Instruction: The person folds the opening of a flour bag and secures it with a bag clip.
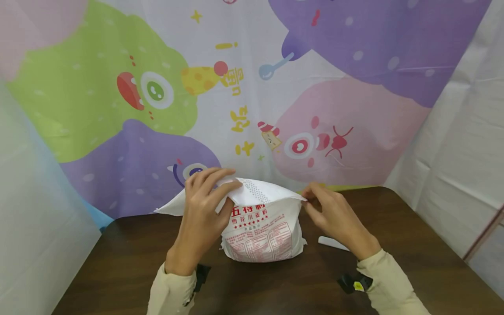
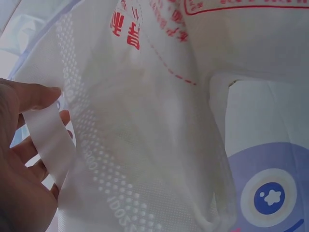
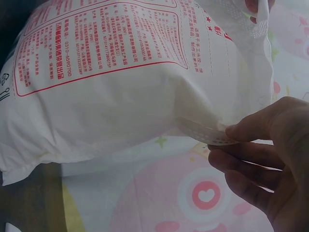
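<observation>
A white flour bag [image 1: 261, 245] with red print stands on the dark table, its lower part bulging and its upper part slack. My left hand [image 1: 206, 201] grips the bag's top edge toward the left; in the left wrist view, the left hand's thumb [image 2: 41, 95] lies on the near side and fingers show behind the white plastic. At the top right corner, my right hand [image 1: 334, 214] pinches the edge between thumb and fingers. The right wrist view shows that pinched corner [image 3: 207, 135] close up. Whether the bag's mouth is sealed, I cannot tell.
A slim white object [image 1: 332, 243] lies on the table [image 1: 260, 288] beneath the right hand, partly hidden by it. Behind the bag hangs a cartoon-printed curtain [image 1: 252, 162], with pale cloth [image 1: 453, 183] at the sides. Black straps [image 1: 346, 283] circle both wrists.
</observation>
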Motion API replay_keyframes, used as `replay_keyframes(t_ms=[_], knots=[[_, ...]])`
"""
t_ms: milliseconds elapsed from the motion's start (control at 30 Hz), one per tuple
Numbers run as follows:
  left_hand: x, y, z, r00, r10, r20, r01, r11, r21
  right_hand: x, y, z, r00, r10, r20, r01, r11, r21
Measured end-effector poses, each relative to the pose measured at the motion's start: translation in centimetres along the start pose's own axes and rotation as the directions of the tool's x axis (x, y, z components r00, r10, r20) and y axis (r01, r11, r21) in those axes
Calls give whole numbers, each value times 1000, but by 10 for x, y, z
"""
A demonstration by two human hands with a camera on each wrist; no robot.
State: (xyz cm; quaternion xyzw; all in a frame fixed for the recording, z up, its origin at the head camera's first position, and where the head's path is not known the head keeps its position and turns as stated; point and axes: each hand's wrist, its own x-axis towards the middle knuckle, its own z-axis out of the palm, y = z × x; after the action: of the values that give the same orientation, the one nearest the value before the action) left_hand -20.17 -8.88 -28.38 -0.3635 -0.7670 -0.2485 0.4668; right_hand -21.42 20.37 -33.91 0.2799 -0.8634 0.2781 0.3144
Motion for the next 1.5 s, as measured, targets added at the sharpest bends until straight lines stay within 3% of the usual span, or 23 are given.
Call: replay_keyframes(t_ms=[267,767,967,1133,1300,1500], knots=[[-8,-2,1,999,-20,-29,20,1000,-10,-1,0,2,1000,-19,-8,18,999,-32],[-7,0,-10,999,-43,-19,44,997,68,0,0,1,991,-123,-55,119,990,-79],[-6,0,-9,998,-55,-16,55,997,54,0,-5,-6,999,-34,39,37,997,-66],[-6,0,-10,999,-47,-16,48,998,42,1,-12,-12,993,45,107,-40,998,-48],[-6,-1,-11,999,-38,-7,39,999,34,1,-15,0,996,66,67,-70,995,68],[-6,-3,-15,999,-22,40,20,999,37,-1,-17,20,989,147,-16,-140,966,219]])
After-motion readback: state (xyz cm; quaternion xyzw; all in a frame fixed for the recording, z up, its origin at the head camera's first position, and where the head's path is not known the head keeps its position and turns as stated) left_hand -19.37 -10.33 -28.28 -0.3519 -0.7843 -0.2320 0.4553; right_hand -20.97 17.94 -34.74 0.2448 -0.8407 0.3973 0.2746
